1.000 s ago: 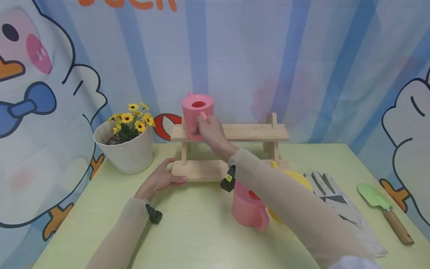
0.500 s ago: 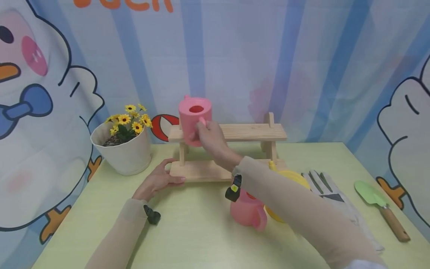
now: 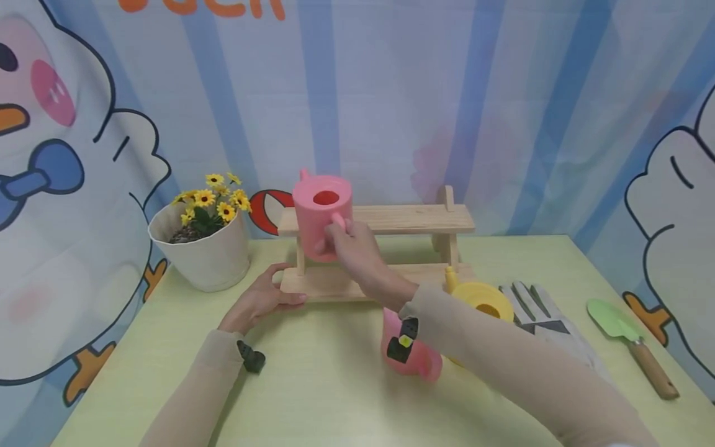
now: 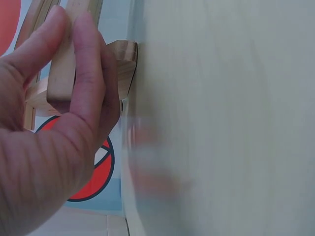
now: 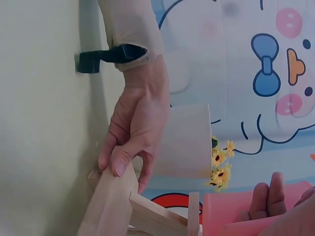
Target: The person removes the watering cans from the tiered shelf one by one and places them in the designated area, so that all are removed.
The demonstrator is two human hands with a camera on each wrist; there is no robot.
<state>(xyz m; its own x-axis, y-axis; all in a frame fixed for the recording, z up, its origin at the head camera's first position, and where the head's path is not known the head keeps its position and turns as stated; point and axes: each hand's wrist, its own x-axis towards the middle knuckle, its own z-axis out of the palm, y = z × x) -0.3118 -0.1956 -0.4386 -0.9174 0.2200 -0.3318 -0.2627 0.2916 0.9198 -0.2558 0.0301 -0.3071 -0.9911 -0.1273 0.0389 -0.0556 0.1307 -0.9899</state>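
My right hand (image 3: 363, 257) grips the handle of a pink watering can (image 3: 310, 217), fingers curled round it, as the right wrist view also shows. The can is held in front of the upper shelf of a two-tier wooden stand (image 3: 413, 218), at its left end, above the lower shelf. Low on the left, my left hand (image 3: 261, 301) pinches the end of the lower shelf between thumb and fingers; in the left wrist view the board (image 4: 61, 78) lies between them. A second pink watering can (image 3: 410, 366) stands on the table, partly hidden by my right wrist.
A white pot (image 3: 206, 264) of yellow flowers stands left of the stand. On the right are a yellow watering can (image 3: 475, 293), partly behind my right forearm, grey-white gloves (image 3: 553, 323) and a green trowel (image 3: 611, 320) with a wooden handle. A printed curtain (image 3: 385, 93) hangs behind.
My right hand has brought the pink watering can down and toward me, from over the upper shelf to in front of it. The left hand has kept its hold on the stand.
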